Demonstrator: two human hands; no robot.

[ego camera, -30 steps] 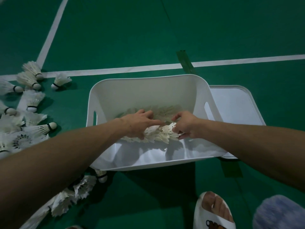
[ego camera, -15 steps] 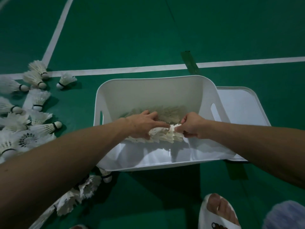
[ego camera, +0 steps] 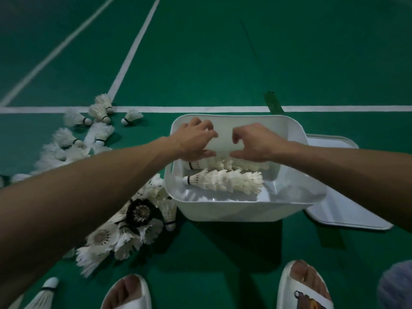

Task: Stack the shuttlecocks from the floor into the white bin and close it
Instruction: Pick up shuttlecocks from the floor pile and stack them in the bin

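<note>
Feathery white shuttlecocks [ego camera: 223, 181] nested in a ribbed row lie mid-frame inside the smooth, round-cornered plastic bin [ego camera: 245, 211]. Just above them, my left grip [ego camera: 194, 139] and right grip [ego camera: 256, 141] hover palm-down, fingers loosely curled, holding nothing. The flat lid [ego camera: 347, 210] lies at right.
</note>
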